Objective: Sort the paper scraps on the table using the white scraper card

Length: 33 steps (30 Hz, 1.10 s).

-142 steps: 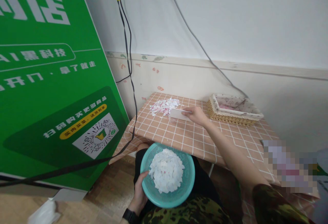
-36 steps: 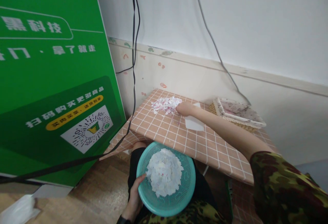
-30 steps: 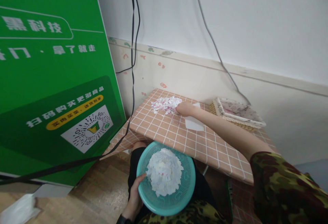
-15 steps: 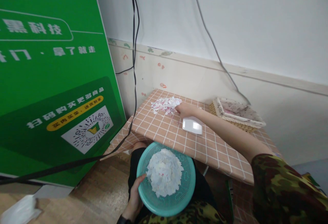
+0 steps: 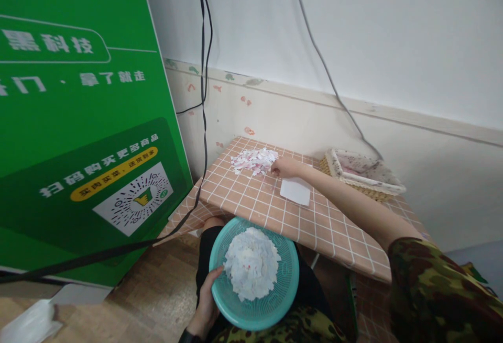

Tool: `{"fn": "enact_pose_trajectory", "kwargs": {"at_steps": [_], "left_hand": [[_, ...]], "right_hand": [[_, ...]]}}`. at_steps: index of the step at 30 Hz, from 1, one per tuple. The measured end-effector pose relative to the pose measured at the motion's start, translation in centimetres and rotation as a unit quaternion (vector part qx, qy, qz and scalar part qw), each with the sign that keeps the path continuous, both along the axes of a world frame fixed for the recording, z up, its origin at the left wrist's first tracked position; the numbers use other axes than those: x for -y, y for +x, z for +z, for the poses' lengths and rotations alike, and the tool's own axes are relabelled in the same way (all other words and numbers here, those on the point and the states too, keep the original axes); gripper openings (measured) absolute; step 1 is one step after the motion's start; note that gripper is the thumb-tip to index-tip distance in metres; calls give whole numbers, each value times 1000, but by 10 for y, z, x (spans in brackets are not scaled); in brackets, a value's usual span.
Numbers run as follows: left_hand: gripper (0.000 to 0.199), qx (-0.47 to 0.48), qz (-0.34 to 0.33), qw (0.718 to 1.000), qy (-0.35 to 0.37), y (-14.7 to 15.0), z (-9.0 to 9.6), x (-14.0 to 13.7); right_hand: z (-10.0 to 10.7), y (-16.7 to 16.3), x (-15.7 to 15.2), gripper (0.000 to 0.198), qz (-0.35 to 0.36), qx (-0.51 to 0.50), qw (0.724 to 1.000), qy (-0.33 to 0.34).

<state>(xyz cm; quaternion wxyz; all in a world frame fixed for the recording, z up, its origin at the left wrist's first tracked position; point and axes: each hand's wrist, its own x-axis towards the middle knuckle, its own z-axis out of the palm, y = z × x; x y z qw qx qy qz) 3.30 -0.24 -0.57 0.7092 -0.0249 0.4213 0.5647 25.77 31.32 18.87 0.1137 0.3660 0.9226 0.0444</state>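
Note:
A round teal plastic basket [image 5: 288, 285] rests on my lap, heaped with small pale paper scraps [image 5: 251, 264]. My left hand [image 5: 208, 296] grips its left rim, thumb over the edge. My right hand [image 5: 282, 167] reaches across the table to the right side of a loose pile of white and pink paper scraps [image 5: 253, 160]. Its fingers are curled together, and whatever lies between them is too small to make out. Just below that hand, a white rectangular flat object [image 5: 295, 191] lies on the checked tablecloth [image 5: 330, 228].
A fabric-lined wicker basket [image 5: 361, 175] stands at the table's back right, against the wall. On the left rises a green printed panel [image 5: 78, 123]. A black strap [image 5: 205, 123] hangs in front of the table's left side. White plastic [image 5: 31, 322] lies on the floor.
My right hand has shifted slightly right, away from the paper pile. The glare on the white rectangular object is gone. My left hand keeps its hold on the teal basket.

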Motion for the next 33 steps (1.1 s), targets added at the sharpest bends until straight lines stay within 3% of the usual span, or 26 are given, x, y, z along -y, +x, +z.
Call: {"fn": "enact_pose_trajectory", "kwargs": {"at_steps": [12,25,33], "left_hand": [[25,-13,6,1000,-4,2,7,-1],[17,-21,8,1000,7,1,7,-1],[22,-16,3,1000,20,0,0,0]], "right_hand": [[-7,3,6,18,-7,-10,1000,2],[-6,6,8,10,-11,-37,999,14],[-10,11,7,9,-5,-72,997,-23]]}}
